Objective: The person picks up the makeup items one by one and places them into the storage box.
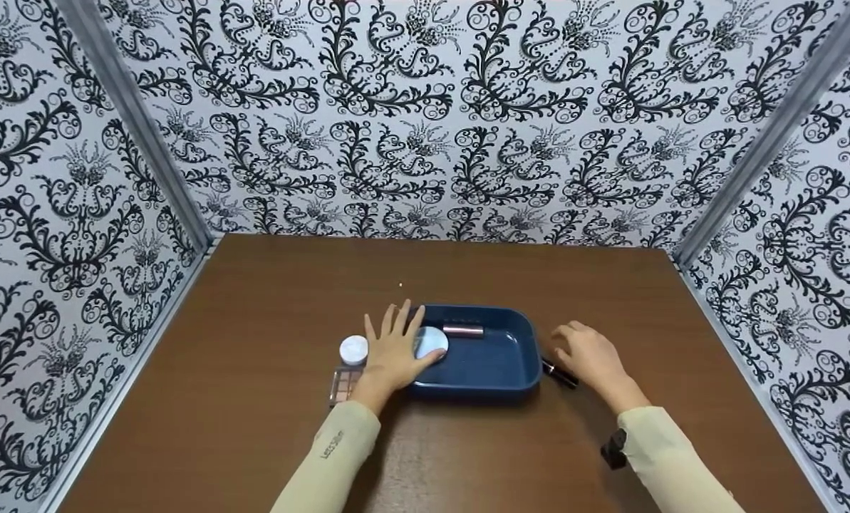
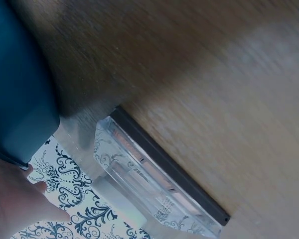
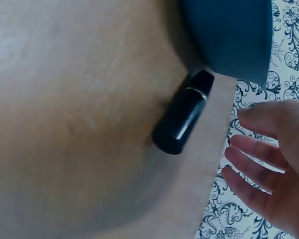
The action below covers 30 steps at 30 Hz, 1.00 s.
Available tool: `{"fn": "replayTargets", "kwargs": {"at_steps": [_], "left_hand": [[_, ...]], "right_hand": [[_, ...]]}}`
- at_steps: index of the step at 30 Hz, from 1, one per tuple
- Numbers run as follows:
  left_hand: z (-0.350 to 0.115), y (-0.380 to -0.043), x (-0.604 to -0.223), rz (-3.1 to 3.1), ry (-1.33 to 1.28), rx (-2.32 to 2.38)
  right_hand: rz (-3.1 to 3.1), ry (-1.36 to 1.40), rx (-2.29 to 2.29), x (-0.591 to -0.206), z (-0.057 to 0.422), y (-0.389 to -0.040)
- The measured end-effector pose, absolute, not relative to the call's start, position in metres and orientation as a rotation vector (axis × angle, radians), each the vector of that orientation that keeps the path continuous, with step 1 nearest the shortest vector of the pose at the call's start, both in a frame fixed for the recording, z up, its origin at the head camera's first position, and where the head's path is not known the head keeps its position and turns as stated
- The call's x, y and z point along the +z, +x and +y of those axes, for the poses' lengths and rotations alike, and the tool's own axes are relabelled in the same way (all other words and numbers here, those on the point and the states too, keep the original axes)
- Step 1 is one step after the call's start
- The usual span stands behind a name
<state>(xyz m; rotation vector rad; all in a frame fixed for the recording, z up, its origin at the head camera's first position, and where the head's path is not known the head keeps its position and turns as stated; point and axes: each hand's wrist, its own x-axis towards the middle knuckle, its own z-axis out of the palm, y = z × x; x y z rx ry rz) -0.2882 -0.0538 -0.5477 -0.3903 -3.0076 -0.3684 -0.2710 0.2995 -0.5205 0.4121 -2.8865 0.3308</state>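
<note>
My left hand [image 1: 392, 353], fingers straight and spread, is over the left end of a blue rectangular tray [image 1: 481, 390]. Its thumb overlaps a round pale-blue compact [image 1: 432, 342] inside, which the hand partly hides. Farther back in the tray lies a slim pink tube [image 1: 463, 330]. To the right, my right hand [image 1: 595, 360] hovers beside the tray with its fingers loosely bent and nothing between them. Close by that hand, a black cosmetic tube [image 3: 182, 117] lies on the table against the tray's end.
Left of the tray sit a round white jar [image 1: 354, 350] and an eyeshadow palette [image 2: 159, 172] with a clear lid, partly behind my left wrist. The brown wooden table [image 1: 311, 278] is walled by patterned panels [image 1: 425, 128] at the back and both sides.
</note>
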Motion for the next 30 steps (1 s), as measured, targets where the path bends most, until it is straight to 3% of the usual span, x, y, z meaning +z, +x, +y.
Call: {"fn": "replayTargets", "kwargs": {"at_steps": [30], "left_hand": [[-0.053, -0.287, -0.547, -2.998, -0.375, -0.374]], "right_hand": [[-2.988, 0.353, 0.367, -0.551, 0.298, -0.254]]}}
